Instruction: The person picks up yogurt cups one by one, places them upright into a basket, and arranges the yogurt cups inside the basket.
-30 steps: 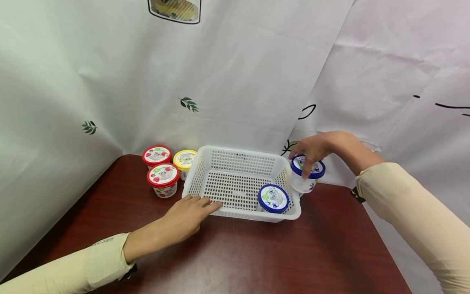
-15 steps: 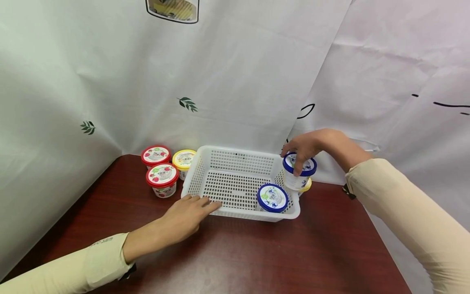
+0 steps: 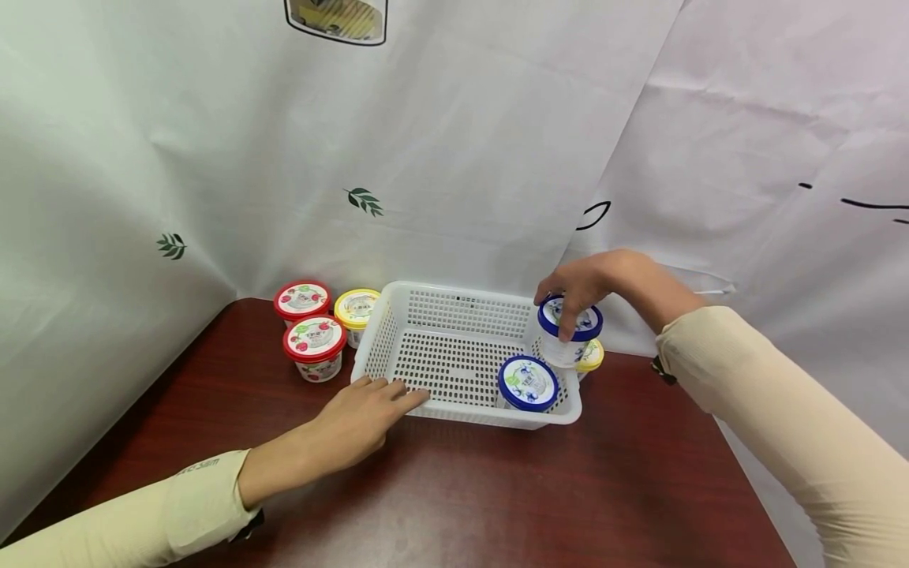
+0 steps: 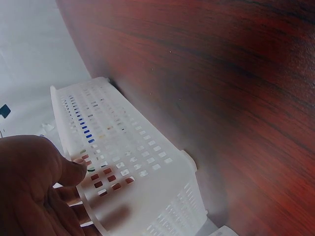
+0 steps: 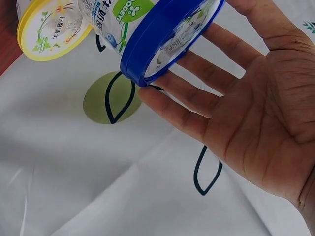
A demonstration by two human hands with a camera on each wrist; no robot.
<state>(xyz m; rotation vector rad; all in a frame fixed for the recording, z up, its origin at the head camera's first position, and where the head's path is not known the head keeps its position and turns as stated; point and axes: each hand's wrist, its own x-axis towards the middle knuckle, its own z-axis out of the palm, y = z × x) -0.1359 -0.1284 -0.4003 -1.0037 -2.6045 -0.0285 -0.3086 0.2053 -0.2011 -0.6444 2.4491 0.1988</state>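
Note:
My right hand [image 3: 585, 285] holds a yogurt tub with a blue lid [image 3: 561, 353] from above, thumb and fingers about its lid. That tub is upright over the right end of a white plastic basket [image 3: 466, 412]; whether it touches the basket floor I cannot tell. A second blue-lidded tub [image 3: 529, 384] stands inside, at the front right corner. My left hand [image 3: 355, 422] grips the basket's near rim at the left. In the left wrist view its thumb lies at the rim [image 4: 74, 172], with the other fingers partly hidden behind the wall.
Left of the basket stand two red-lidded tubs [image 3: 316, 338] and a yellow-lidded tub [image 3: 357, 308]. Another yellow-lidded tub [image 3: 591, 356] is just outside the basket's right end. White printed cloth [image 3: 461, 158] hangs behind the dark red table [image 3: 497, 497].
My right hand has moved left with the blue-lidded tub, from outside the basket's right end to over it. The yellow-lidded tub behind it has come into view. The left hand stays put.

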